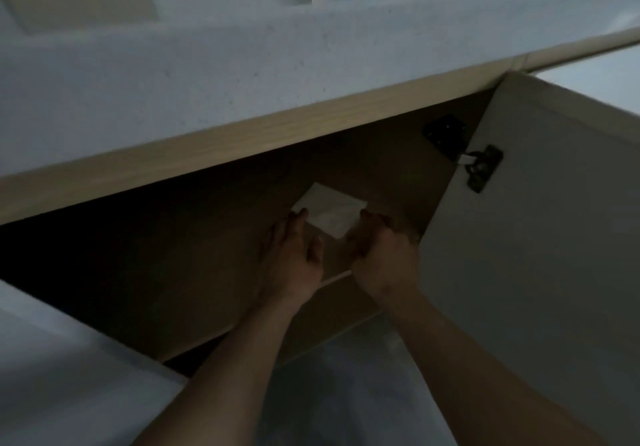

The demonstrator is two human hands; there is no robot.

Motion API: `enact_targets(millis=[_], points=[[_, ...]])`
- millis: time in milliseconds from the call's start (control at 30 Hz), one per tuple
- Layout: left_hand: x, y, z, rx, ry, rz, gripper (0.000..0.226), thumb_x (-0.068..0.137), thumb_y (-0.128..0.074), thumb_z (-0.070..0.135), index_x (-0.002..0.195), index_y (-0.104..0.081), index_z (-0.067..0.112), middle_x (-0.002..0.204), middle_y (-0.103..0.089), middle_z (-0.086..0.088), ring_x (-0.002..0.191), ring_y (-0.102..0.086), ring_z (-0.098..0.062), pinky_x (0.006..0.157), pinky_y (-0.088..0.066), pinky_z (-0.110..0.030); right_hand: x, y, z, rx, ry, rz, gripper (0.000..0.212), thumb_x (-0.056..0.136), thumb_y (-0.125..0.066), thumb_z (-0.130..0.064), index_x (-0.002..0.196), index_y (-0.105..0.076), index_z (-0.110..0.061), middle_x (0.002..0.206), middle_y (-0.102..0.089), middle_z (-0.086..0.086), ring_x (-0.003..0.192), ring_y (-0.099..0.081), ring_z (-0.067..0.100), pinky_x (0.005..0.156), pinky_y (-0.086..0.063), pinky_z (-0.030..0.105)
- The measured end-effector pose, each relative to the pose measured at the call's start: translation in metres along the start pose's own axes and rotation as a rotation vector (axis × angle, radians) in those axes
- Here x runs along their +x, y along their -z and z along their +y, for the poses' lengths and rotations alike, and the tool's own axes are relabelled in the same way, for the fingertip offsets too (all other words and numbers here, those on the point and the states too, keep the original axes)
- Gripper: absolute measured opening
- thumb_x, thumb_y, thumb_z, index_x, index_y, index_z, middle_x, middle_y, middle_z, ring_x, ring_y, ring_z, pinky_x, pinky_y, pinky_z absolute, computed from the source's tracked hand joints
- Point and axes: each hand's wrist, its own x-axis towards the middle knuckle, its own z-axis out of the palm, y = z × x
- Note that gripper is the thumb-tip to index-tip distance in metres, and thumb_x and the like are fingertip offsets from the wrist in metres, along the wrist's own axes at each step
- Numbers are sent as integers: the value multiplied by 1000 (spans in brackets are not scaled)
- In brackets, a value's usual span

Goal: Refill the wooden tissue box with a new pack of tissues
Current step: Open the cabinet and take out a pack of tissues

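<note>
1. White and soft-edged, the tissue pack [328,213] lies on the cabinet shelf [194,265], deep in the dim interior below the counter [173,82].
2. Both bare arms reach forward into the cabinet from the lower edge of the head view.
3. Left hand [292,257] lies palm down with its fingers spread, and its fingertips [300,215] touch the pack's near left corner.
4. Right hand [382,255] is curled, knuckles up, with its fingers at the pack's near right edge.
5. So the hands sit one on each side of the pack, apart from each other with a strip of shelf showing between them; in the gloom and blur it seems they are touching the pack rather than gripping it firmly, and I cannot tell whether it is lifted off the shelf.
6. Pale wood trim [242,137] runs along the underside of the speckled grey-white counter, slanting across the view.
7. To the right the cabinet door [540,238] stands swung open, its pale inner face towards the camera.
8. Two dark hinge parts show at the door's upper inner corner: a plate [445,134] on the cabinet wall and a cup piece [485,168] on the door.
9. Grey floor [346,393] shows between the forearms below the shelf's front edge.
10. No tissue box shows in this view.
</note>
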Motion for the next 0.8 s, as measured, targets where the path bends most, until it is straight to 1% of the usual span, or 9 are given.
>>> enact_targets(millis=[167,267,333,433,533,600,667,733,800], points=[[15,-12,-8,75,-75,-29,62,99,-40,33,157,-18,40,169,-12,2,153,-9,-28,124,-12,-45,13,-16,3,8,-24,38,61,94,-57,-37,151,-43,-21,145,-54,11,128,-55,36,101,-50,43],[17,-15,-13,203,-101,-61,49,101,-33,43,150,-34,43,168,-12,2,153,-8,-29,124,-13,-48,16,-25,5,-9,-32,17,58,96,-53,-41,151,-44,-22,150,-52,9,137,-47,33,110,-42,44],[14,-14,-14,193,-105,-42,40,100,-34,45,138,-47,43,166,-16,2,151,-12,-28,122,-14,-47,15,-27,4,-12,-30,25,52,96,-53,-43,145,-53,-22,147,-56,9,136,-48,33,111,-41,43],[11,-11,-15,136,-67,-60,23,98,-38,41,110,-57,40,159,-27,2,146,-22,-30,120,-18,-50,11,-26,-1,34,-38,16,44,95,-57,-40,134,-63,-21,135,-65,9,127,-57,32,103,-48,40],[9,-9,-17,66,-50,-88,19,91,-37,44,84,-53,38,126,-55,2,125,-48,-28,110,-33,-54,6,-24,-6,137,-63,20,35,93,-63,-32,126,-68,-20,127,-69,9,118,-63,29,92,-48,31],[5,-7,-18,25,-52,-86,18,89,-38,44,75,-49,38,115,-59,4,114,-54,-25,106,-38,-51,2,-22,-11,244,-102,38,30,91,-67,-22,120,-70,-16,123,-71,10,112,-66,28,85,-47,25],[-4,-4,-18,16,-64,-106,16,90,-47,40,74,-51,38,117,-58,5,113,-54,-23,105,-38,-46,-1,-20,-15,340,-158,70,25,88,-70,-13,113,-72,-12,118,-72,11,109,-68,28,84,-49,25],[-13,1,-18,15,-65,-103,9,89,-56,40,82,-60,35,117,-60,4,113,-54,-24,103,-39,-42,-6,-16,-16,399,-227,85,27,84,-71,-5,111,-70,-9,116,-72,12,111,-67,28,84,-49,26],[-22,7,-18,9,-37,-90,11,90,-55,35,94,-64,31,114,-66,3,111,-57,-24,99,-40,-38,-13,-6,-20,440,-304,63,33,82,-69,0,114,-67,-9,118,-70,12,112,-65,28,74,-41,19]])
